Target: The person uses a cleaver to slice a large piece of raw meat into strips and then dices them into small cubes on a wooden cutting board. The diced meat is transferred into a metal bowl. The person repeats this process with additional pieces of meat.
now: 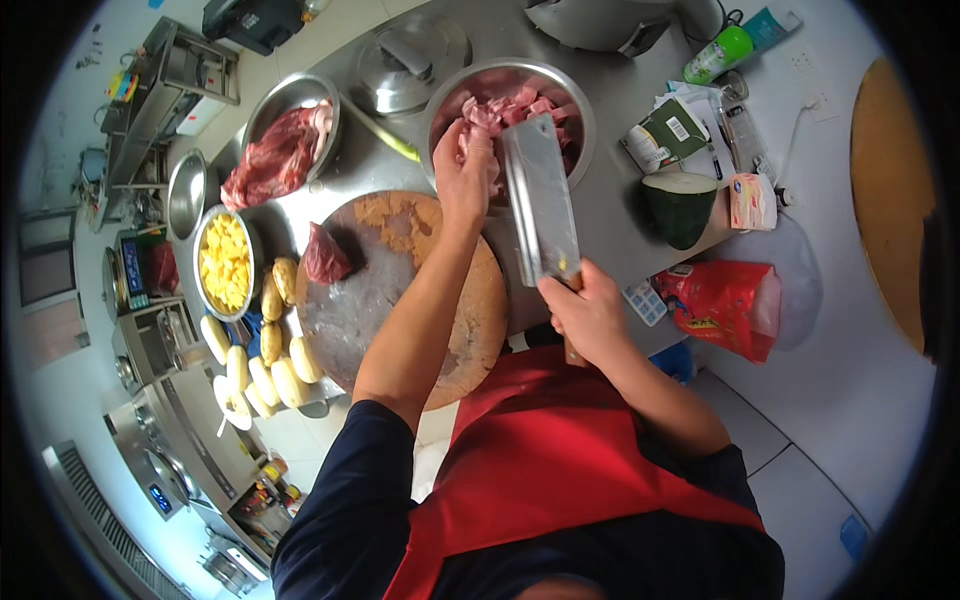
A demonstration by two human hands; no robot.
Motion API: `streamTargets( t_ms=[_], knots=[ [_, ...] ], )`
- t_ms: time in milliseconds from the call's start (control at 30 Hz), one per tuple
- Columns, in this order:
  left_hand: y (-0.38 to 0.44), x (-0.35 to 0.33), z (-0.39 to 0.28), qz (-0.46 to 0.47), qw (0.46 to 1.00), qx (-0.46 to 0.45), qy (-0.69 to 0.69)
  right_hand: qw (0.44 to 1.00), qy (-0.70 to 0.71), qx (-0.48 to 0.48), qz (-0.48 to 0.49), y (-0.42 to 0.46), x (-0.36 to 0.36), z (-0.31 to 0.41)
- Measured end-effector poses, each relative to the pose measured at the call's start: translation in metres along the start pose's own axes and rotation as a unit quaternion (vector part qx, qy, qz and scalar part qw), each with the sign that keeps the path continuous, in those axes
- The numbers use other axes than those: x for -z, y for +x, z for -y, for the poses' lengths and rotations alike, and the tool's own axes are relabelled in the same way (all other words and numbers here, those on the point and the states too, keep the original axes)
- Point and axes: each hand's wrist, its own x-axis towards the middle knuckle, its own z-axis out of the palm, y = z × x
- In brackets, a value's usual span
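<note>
My right hand [589,307] grips the wooden handle of a broad cleaver [541,195]. Its blade reaches over the near right rim of a large steel bowl [583,97]. Cut chunks of raw meat [517,107] lie inside that bowl, partly hidden by the blade. My left hand [461,176] is at the bowl's near left side, its fingers against the meat; whether it grasps any is unclear. Below my left forearm lies a round wooden chopping block [360,322], stained and wet. One piece of raw red meat [326,255] rests on its far left part.
Left of the block stand a bowl of yellow cubes [225,262], a bowl with a large meat slab [277,161], and several peeled potatoes [289,382]. A pot lid [405,64] and green onion [382,135] lie behind. A cut winter melon [679,210] and red bag [720,307] are right.
</note>
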Motion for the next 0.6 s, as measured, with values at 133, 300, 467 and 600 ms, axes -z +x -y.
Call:
streamTargets(
  t_ms=[133, 300, 467, 600],
  knots=[
    [0.009, -0.012, -0.013, 0.053, 0.997, 0.049, 0.033, 0.997, 0.077, -0.014, -0.025, -0.021, 0.047, -0.028],
    [0.033, -0.018, 0.021, 0.182, 0.899, -0.145, 0.372, 0.996, 0.082, -0.038, -0.008, -0.031, 0.087, -0.062],
    [0.064, -0.03, 0.028, 0.14, 0.904, -0.106, 0.391, 0.997, 0.069, -0.038, 0.001, -0.033, 0.093, -0.082],
    [0.057, -0.041, 0.011, 0.095, 0.902, -0.087, 0.411, 0.996, 0.086, -0.025, 0.015, -0.036, 0.089, -0.093]
  ],
)
